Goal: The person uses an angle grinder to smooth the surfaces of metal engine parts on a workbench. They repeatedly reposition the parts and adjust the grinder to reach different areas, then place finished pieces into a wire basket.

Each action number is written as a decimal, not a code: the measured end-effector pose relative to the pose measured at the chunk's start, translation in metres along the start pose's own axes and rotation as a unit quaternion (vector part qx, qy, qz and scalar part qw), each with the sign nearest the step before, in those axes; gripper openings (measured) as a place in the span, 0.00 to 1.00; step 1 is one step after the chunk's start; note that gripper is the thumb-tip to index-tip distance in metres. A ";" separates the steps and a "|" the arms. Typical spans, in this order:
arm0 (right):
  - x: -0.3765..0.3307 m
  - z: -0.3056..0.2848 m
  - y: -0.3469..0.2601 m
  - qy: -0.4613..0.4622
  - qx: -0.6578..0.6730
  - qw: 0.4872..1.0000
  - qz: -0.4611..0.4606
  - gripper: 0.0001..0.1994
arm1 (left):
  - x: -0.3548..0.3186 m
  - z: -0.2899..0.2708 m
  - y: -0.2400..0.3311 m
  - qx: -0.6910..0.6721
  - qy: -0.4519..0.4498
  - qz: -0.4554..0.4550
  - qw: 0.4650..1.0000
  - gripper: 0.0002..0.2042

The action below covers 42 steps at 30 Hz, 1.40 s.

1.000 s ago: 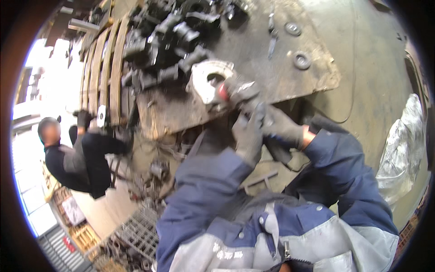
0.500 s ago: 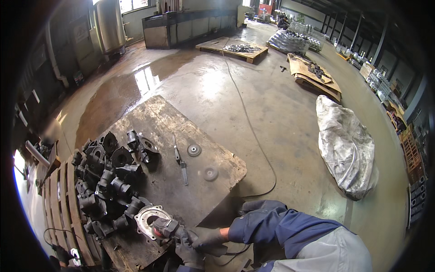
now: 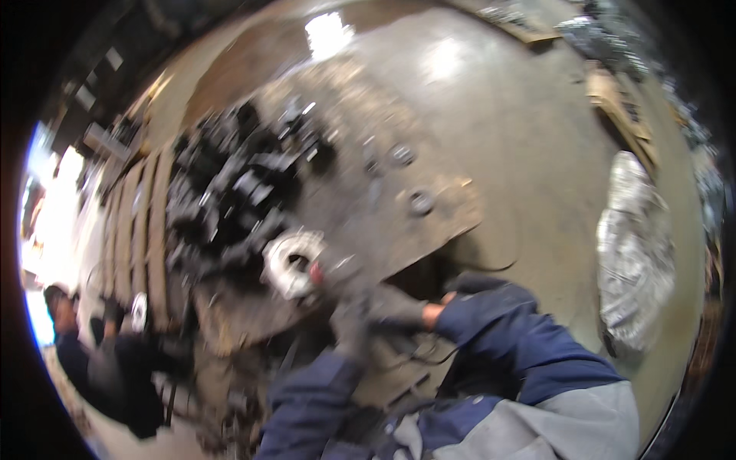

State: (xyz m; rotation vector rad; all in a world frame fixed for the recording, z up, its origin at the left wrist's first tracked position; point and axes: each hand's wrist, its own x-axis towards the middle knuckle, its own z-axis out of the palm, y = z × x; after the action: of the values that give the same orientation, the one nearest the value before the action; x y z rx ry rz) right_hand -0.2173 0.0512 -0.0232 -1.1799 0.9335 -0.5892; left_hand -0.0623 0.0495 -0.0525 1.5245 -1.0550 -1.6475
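Note:
Both my hands wear grey gloves and close round a grinder (image 3: 341, 270), which is smeared by motion. My left hand (image 3: 349, 326) grips it from the near side. My right hand (image 3: 397, 308) wraps its rear end, just to the right. The red piece at the grinder's head sits against or just over the right side of a pale, ring-shaped metal casting (image 3: 285, 266) with a round hole. That casting lies at the near edge of a worn board (image 3: 441, 165). Beyond it is a heap of dark metal castings (image 3: 245, 180). Whether the red piece touches the ring I cannot tell.
Two round discs (image 3: 421, 202) and a thin tool (image 3: 372, 157) lie on the board. Slats of a wooden pallet (image 3: 142, 222) show at left, with another person (image 3: 115, 360) near it. A whitish sack (image 3: 635, 253) stands on the floor at right. A cable (image 3: 437, 359) hangs below my hands.
My view has tilted down and swung left, so the board appears higher and further right. My left sleeve and the other person now show more. Both hands stay on the grinder.

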 end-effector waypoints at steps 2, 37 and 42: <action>-0.008 0.006 0.002 0.113 0.000 0.992 -0.050 0.26 | -0.004 0.002 0.001 0.096 0.035 0.007 0.995 0.19; 0.082 -0.024 -0.039 0.089 0.003 0.996 -0.017 0.19 | 0.079 -0.022 0.056 -0.298 0.048 -0.007 0.953 0.18; 0.090 -0.010 -0.050 0.079 0.142 0.986 0.028 0.24 | 0.055 -0.024 0.066 -0.263 0.116 0.058 0.956 0.19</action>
State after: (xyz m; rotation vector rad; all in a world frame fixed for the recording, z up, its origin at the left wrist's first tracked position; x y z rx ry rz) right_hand -0.1758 -0.0413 -0.0036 -0.8586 0.9775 -0.7516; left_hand -0.0482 -0.0320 -0.0201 1.2322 -0.5107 -1.4712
